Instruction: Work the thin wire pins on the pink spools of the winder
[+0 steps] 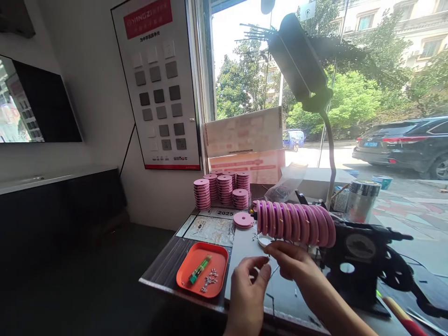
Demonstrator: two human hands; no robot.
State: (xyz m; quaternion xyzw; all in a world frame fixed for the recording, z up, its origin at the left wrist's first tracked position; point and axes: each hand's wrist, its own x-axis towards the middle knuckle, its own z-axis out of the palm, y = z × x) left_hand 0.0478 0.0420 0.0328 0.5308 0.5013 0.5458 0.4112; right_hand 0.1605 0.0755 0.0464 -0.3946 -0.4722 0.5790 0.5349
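My left hand (248, 294) hovers over the table's front edge with thumb and fingertips pinched together. My right hand (292, 261) is just beside it, fingers curled in a pinch, apparently on a thin wire that I can barely make out. Directly above the hands a row of several pink spools (296, 223) sits on a horizontal shaft of a black winding machine (364, 261). A small white cap (264, 240) lies under the spools. One loose pink spool (243, 220) lies flat on the table.
An orange tray (202, 269) with a green lighter and small metal bits sits front left. Stacks of pink spools (224, 189) stand at the back by cardboard boxes (245, 144). A gooseneck lamp (301, 60) arches overhead. A metal can (362, 200) stands right.
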